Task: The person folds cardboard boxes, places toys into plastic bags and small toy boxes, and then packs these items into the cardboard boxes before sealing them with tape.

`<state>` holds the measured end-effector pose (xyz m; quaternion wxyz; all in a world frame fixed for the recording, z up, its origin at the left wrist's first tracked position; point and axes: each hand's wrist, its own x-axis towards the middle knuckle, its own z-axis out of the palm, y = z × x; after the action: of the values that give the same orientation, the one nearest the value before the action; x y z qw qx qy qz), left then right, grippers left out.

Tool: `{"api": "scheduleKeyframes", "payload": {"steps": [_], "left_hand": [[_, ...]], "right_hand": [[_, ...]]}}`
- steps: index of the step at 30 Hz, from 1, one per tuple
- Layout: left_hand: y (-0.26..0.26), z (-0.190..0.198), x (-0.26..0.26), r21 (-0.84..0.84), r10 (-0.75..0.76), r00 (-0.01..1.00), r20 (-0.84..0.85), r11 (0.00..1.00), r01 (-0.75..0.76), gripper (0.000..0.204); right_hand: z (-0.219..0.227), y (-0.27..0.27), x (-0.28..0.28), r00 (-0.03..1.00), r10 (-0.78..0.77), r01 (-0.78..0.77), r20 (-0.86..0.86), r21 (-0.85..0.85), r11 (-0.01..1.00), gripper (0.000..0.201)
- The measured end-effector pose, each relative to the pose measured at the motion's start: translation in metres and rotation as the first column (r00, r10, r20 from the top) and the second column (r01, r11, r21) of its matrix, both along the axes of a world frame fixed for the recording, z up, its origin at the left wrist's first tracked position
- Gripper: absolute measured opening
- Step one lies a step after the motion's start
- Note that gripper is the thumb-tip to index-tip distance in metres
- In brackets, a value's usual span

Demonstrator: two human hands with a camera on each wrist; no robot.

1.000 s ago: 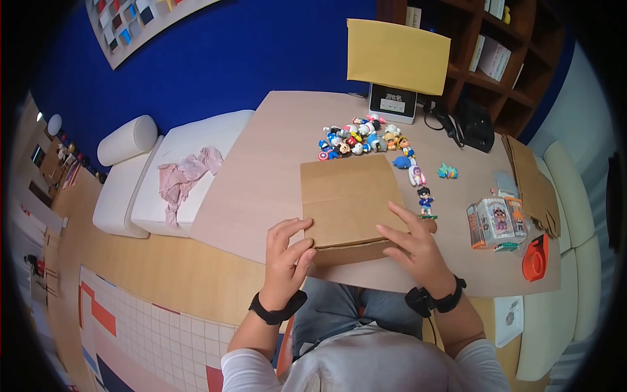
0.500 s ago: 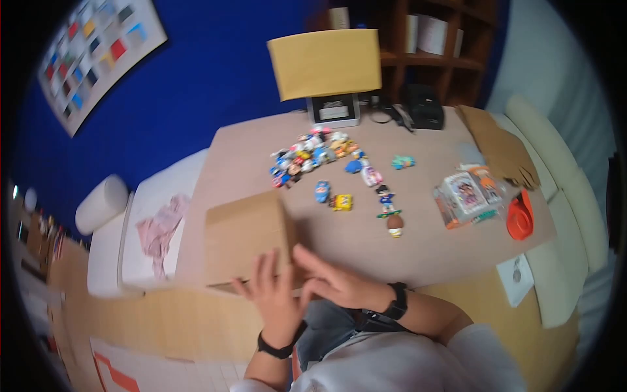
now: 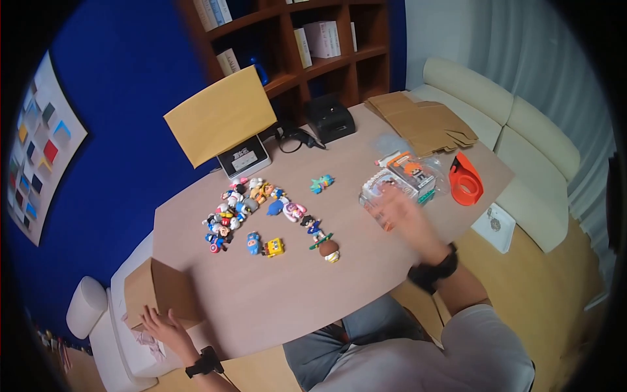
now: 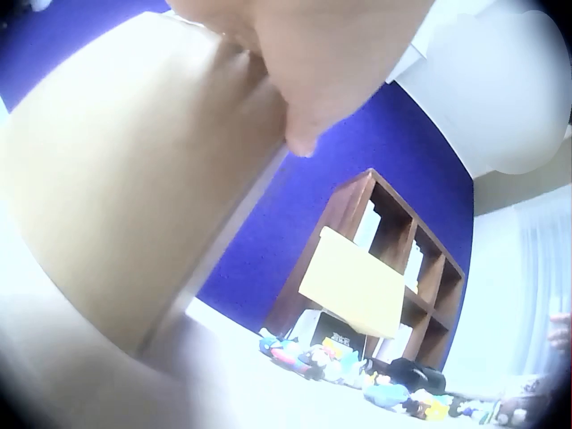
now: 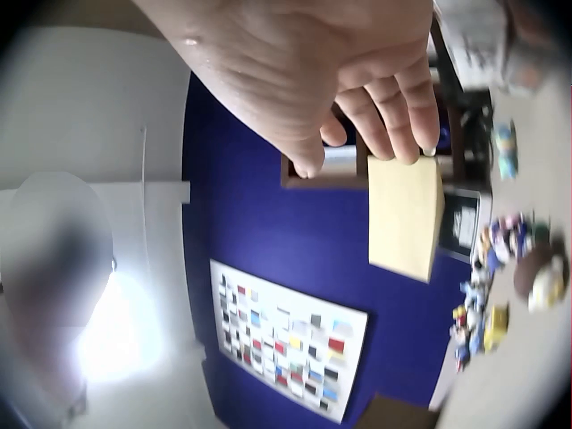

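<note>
A closed brown cardboard box (image 3: 157, 291) stands at the table's left end. My left hand (image 3: 171, 333) rests on its near side with fingers spread; the left wrist view has the hand (image 4: 313, 54) against the box (image 4: 134, 170). Over the clear packages and small printed boxes (image 3: 413, 175) at the right is my right hand (image 3: 408, 219), blurred, hiding part of them. In the right wrist view that hand (image 5: 357, 80) has its fingers extended and holds nothing. Whether it touches the packages, I cannot tell.
Small toy figures (image 3: 228, 212) cluster left of centre, several more stretching to a brown-headed one (image 3: 329, 250). A red tape dispenser (image 3: 465, 181), flattened cardboard (image 3: 424, 124), a black device (image 3: 330, 119) and a screen with a yellow sheet (image 3: 223, 114) stand around the table.
The box has moved left across the table, with my left hand staying at it. My right hand has left the box and moved right to the packages. The head view has turned right.
</note>
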<state>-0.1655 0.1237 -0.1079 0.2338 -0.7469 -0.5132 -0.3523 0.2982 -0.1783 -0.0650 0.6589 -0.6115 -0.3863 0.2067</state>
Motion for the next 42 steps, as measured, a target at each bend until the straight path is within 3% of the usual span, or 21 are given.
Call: {"api": "scheduleKeyframes", "payload": {"steps": [1, 3, 4, 5, 7, 9, 10, 12, 13, 15, 17, 19, 22, 25, 28, 31, 34, 39, 42], "left_hand": [[0.004, -0.007, -0.003, -0.013, 0.070, 0.998, -0.003, 0.997, -0.070, 0.059], [-0.011, -0.017, 0.009, 0.085, 0.003, 0.994, 0.106, 0.996, -0.012, 0.059], [-0.025, -0.022, 0.019, 0.136, -0.034, 0.987, 0.159, 0.991, 0.012, 0.060], [-0.049, -0.025, 0.031, 0.000, -0.051, 0.965, 0.257, 0.999, 0.052, 0.061], [-0.090, -0.051, 0.042, -0.116, -0.210, 0.946, 0.248, 0.963, 0.244, 0.062], [-0.136, -0.065, 0.071, -0.266, -0.266, 0.882, 0.388, 0.884, 0.384, 0.051], [-0.150, -0.070, 0.080, -0.326, -0.260, 0.918, 0.298, 0.876, 0.354, 0.043], [-0.169, -0.076, 0.092, -0.438, -0.247, 0.963, 0.111, 0.857, 0.271, 0.028], [-0.172, -0.076, 0.095, -0.419, -0.248, 0.962, 0.114, 0.866, 0.273, 0.023], [-0.173, -0.070, 0.103, -0.380, -0.243, 0.962, 0.123, 0.884, 0.271, 0.015], [-0.173, -0.070, 0.104, -0.351, -0.238, 0.962, 0.132, 0.897, 0.270, 0.011], [-0.171, -0.075, 0.103, -0.339, -0.238, 0.960, 0.144, 0.900, 0.274, 0.011], [-0.170, -0.074, 0.103, -0.331, -0.243, 0.959, 0.145, 0.902, 0.279, 0.011], [-0.170, -0.074, 0.103, -0.308, -0.255, 0.953, 0.160, 0.905, 0.294, 0.010], [-0.170, -0.072, 0.104, -0.300, -0.255, 0.956, 0.147, 0.909, 0.288, 0.011], [-0.169, -0.076, 0.104, -0.293, -0.256, 0.952, 0.170, 0.909, 0.297, 0.010], [-0.171, -0.071, 0.104, -0.293, -0.251, 0.954, 0.161, 0.911, 0.289, 0.009], [-0.170, -0.074, 0.104, -0.294, -0.248, 0.953, 0.173, 0.911, 0.290, 0.009], [-0.169, -0.076, 0.103, -0.296, -0.254, 0.949, 0.184, 0.907, 0.300, 0.009]], "right_hand": [[-0.001, -0.003, 0.031, 0.996, -0.094, 0.091, 0.007, 0.200, 0.975, 0.048], [0.019, -0.021, 0.092, 0.890, -0.449, 0.450, 0.080, 0.003, 0.893, 0.043], [0.022, -0.031, 0.124, 0.811, -0.543, 0.557, 0.217, -0.007, 0.830, 0.040], [0.022, -0.039, 0.157, 0.706, -0.615, 0.657, 0.351, 0.001, 0.754, 0.038], [0.021, -0.057, 0.220, 0.602, -0.631, 0.745, 0.490, -0.060, 0.664, 0.038], [0.019, -0.069, 0.269, 0.522, -0.493, 0.828, 0.696, -0.276, 0.488, 0.043], [0.019, -0.072, 0.284, 0.492, -0.390, 0.858, 0.778, -0.355, 0.372, 0.046], [0.010, -0.076, 0.296, 0.474, -0.416, 0.872, 0.776, -0.351, 0.340, 0.046], [0.006, -0.076, 0.303, 0.467, -0.428, 0.878, 0.774, -0.349, 0.328, 0.046], [-0.029, -0.082, 0.357, 0.529, -0.408, 0.838, 0.745, -0.534, 0.111, 0.045], [-0.044, -0.086, 0.377, 0.656, -0.250, 0.748, 0.713, -0.657, 0.090, 0.044], [-0.044, -0.079, 0.367, 0.638, -0.317, 0.753, 0.702, -0.654, 0.067, 0.044], [-0.052, -0.076, 0.375, 0.670, -0.235, 0.733, 0.704, -0.677, 0.064, 0.040], [-0.069, -0.082, 0.389, 0.616, -0.349, 0.778, 0.706, -0.615, 0.129, 0.035], [-0.073, -0.085, 0.400, 0.616, -0.198, 0.787, 0.762, -0.605, 0.123, 0.035], [-0.053, -0.080, 0.372, 0.582, -0.379, 0.810, 0.719, -0.551, 0.200, 0.038], [-0.054, -0.071, 0.365, 0.575, -0.351, 0.818, 0.739, -0.536, 0.211, 0.039], [-0.053, -0.063, 0.350, 0.578, -0.328, 0.807, 0.748, -0.584, 0.090, 0.039], [-0.047, -0.064, 0.347, 0.577, -0.305, 0.814, 0.758, -0.566, 0.132, 0.042]]}}
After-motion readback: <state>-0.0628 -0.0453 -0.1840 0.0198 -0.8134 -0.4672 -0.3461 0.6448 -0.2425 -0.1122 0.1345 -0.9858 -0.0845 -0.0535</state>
